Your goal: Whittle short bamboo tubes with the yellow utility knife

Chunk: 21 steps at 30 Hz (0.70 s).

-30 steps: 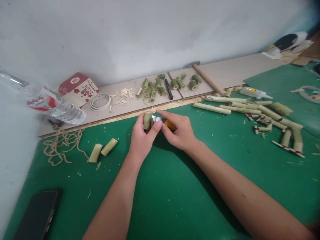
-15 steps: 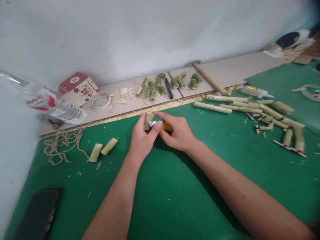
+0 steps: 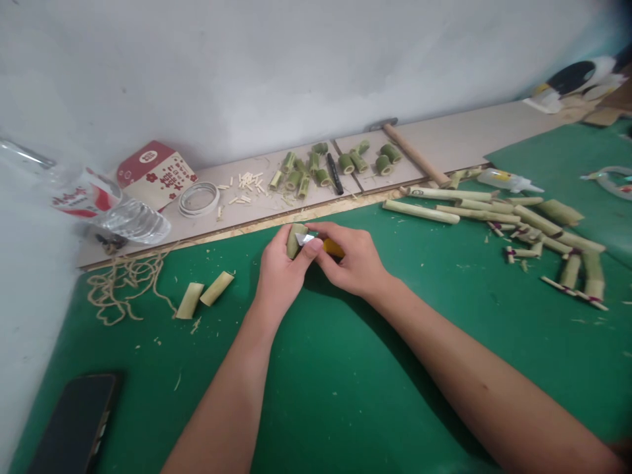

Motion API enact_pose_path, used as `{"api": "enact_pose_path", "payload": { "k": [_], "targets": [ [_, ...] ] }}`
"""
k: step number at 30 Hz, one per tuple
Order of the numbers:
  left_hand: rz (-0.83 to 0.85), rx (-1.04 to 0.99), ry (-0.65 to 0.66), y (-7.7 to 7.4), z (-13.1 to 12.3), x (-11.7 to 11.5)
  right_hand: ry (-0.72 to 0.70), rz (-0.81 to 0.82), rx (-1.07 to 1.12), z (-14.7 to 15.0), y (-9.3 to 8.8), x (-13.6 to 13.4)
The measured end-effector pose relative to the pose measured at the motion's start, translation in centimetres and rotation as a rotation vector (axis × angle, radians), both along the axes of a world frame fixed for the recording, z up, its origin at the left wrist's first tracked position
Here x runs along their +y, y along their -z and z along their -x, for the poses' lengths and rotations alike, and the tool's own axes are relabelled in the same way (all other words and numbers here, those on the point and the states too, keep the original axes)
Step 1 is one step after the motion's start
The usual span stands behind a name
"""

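Note:
In the middle of the head view, my left hand (image 3: 282, 266) is closed around a short green bamboo piece (image 3: 295, 241), which is partly hidden by the fingers. My right hand (image 3: 351, 260) grips a yellow-handled utility knife (image 3: 334, 248). The knife's bright blade lies against the bamboo, and my left thumb rests close beside it. Both hands are near each other, just above the green mat (image 3: 316, 375). To the left on the mat lie two split bamboo pieces (image 3: 216, 288).
Along the back ledge are several cut bamboo segments (image 3: 297, 180), a black marker (image 3: 334, 174), a hammer (image 3: 417, 156) and a roll of tape (image 3: 198, 199). Bamboo sticks (image 3: 420, 211) lie to the right. Twine (image 3: 126, 289), a water bottle (image 3: 116, 209) and a phone (image 3: 74, 424) are left.
The knife blade has shifted slightly up and right along the bamboo piece, which has tilted a little in my left hand. Both hands keep their holds.

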State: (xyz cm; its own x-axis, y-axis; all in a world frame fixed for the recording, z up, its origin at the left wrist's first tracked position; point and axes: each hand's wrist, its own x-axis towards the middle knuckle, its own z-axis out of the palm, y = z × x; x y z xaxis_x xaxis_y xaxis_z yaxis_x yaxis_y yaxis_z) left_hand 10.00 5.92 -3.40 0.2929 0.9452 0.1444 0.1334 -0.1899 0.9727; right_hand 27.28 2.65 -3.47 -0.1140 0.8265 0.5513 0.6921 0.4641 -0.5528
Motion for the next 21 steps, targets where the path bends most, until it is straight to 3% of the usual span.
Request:
{"api": "enact_pose_path", "payload": {
  "k": [13,21],
  "targets": [
    [0.006,-0.046,0.043,0.44,-0.11,-0.11,-0.057,0.139,-0.017,-0.15,-0.86,-0.25],
    [0.021,-0.046,0.071,0.59,0.01,0.08,-0.042,0.102,-0.006,-0.23,-0.58,-0.07]
  ]
}}
